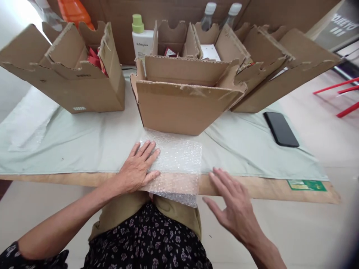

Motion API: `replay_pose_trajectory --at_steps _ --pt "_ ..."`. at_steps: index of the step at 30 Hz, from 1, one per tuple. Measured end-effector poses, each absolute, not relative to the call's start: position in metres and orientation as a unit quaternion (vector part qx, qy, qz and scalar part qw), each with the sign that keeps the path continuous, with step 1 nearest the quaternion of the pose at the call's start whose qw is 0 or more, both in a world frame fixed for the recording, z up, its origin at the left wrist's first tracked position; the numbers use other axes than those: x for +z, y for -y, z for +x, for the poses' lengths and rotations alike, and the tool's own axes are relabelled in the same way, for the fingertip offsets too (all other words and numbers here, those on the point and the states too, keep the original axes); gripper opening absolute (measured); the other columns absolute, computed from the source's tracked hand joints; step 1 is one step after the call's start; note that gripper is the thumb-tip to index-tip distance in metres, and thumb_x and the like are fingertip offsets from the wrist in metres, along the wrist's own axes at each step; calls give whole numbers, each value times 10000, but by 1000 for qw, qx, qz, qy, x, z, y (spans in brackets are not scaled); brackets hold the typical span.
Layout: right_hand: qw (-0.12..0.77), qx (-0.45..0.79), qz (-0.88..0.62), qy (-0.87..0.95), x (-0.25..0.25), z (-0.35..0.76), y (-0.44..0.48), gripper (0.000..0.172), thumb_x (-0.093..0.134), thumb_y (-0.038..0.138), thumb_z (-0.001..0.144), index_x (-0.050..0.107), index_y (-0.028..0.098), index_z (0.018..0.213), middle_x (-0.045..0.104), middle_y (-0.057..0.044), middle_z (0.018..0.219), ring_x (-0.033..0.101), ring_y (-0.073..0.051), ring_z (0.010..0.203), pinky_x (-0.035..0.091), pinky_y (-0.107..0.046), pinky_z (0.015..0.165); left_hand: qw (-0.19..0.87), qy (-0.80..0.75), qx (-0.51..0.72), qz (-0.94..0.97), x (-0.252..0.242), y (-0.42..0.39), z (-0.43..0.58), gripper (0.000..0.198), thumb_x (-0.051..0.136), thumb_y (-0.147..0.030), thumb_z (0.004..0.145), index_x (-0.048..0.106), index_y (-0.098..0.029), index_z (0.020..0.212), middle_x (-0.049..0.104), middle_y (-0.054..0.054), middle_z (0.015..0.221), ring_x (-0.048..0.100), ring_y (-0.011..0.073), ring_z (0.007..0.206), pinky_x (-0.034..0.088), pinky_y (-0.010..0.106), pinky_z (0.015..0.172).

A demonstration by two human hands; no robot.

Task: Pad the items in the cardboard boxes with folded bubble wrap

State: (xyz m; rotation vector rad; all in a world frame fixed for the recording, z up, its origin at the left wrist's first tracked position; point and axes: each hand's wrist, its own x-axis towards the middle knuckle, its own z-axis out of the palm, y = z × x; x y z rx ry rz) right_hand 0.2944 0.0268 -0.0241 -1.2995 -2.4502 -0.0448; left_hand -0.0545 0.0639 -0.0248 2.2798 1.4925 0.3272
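Note:
A clear sheet of bubble wrap [178,158] lies on the cloth in front of me, its near end hanging over the table edge. My left hand [138,168] rests flat on the sheet's left side, fingers spread, gripping nothing. To the right of the sheet, my right hand [231,203] hovers near the table edge with its fingers stretched out and the thumb apart; it is slightly blurred and holds nothing. Just beyond the wrap stands an open cardboard box [182,106], whose inside is mostly hidden by its front wall.
More cardboard boxes stand left [92,91] and right [252,101], some with red items inside. Behind are a white bottle [142,43] with a green cap and an orange bottle [75,13]. A black phone [281,129] lies at right; more bubble wrap [33,117] lies at left.

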Motion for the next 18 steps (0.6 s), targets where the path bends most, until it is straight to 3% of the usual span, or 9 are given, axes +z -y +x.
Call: replay_pose_trajectory --at_steps 2,4,9,14,18 --pt "167 7 -428 888 -26 287 -15 660 589 321 1010 390 198 1626 490 -186 1622 479 -360 1487 472 -544 1108 194 -533 101 817 -20 -65 -52 710 621 -487 967 470 -133 1563 300 214 1726 217 410 1625 44 614 1317" --pt "156 18 -409 899 -30 273 -14 606 578 195 979 483 223 1577 476 -161 1638 459 -338 1509 474 -534 1133 196 -530 87 821 -15 -66 -53 696 592 -494 982 470 -144 1572 296 205 1729 211 400 1628 65 626 1315" --pt "222 94 -361 901 -33 263 -30 486 511 73 951 712 265 1349 655 -99 1481 565 -288 1429 517 -534 1124 281 -482 113 822 5 -60 -89 820 656 -646 914 436 -283 1616 293 126 1745 227 408 1623 89 657 1308" --pt "343 319 -476 745 -17 274 -30 299 528 324 1053 803 285 1161 818 -50 1138 761 -251 1105 621 -424 989 455 -460 136 750 27 -47 -130 1087 822 -742 707 394 -365 1633 424 107 1689 365 444 1560 318 602 1258" --pt "399 382 -584 595 -8 264 -35 409 609 552 991 820 219 883 810 -71 890 767 -259 852 648 -356 777 486 -484 151 711 33 -35 -125 1141 873 -667 700 334 -361 1658 447 113 1676 381 427 1556 315 602 1262"
